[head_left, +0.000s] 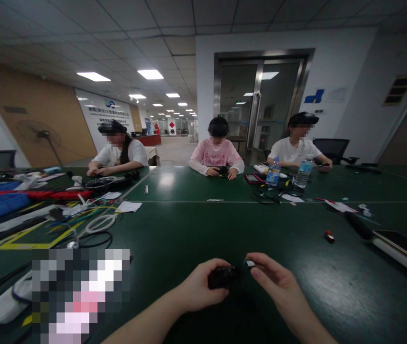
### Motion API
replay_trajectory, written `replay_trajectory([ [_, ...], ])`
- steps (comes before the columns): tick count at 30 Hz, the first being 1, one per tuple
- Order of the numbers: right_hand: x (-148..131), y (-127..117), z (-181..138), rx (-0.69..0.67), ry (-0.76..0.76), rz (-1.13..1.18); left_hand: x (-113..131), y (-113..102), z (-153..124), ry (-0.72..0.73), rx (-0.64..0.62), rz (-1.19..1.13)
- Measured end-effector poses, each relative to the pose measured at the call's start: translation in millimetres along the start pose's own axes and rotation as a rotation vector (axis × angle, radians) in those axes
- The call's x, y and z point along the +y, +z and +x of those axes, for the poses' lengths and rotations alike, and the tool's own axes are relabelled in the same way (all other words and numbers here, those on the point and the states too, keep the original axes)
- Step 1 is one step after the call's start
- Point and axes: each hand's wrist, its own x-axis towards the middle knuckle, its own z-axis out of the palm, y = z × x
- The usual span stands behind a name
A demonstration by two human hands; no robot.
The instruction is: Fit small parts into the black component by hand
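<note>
In front of me, over the green table [189,229], my left hand [201,284] is wrapped round a small dark device [225,276]. Its kind is hard to make out in the dim light. Just to the right of it, my right hand [275,279] pinches a small flat piece [249,263] between thumb and forefinger; it shows a white face and a dark edge. A narrow gap separates this piece from the dark device. Farther right on the table lies a small red and black object [329,236].
Cables [101,223], a blue tray [0,210] and a white power strip [5,298] crowd the left side. Two water bottles [272,172] stand beyond the table seam. Several people sit across the table. A small wrench [146,189] lies far left of centre; a flat, dark-topped device [404,251] lies right.
</note>
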Motion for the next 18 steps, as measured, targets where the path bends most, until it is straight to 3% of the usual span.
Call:
replay_trajectory([
  [7, 2, 9, -3, -0.102, -0.073, -0.132, 4, -1, 0, 0.055, 0.018, 0.08],
  [18, 5, 17, -5, -0.174, -0.043, -0.239, -1, 1, 2, 0.063, 0.012, 0.06],
])
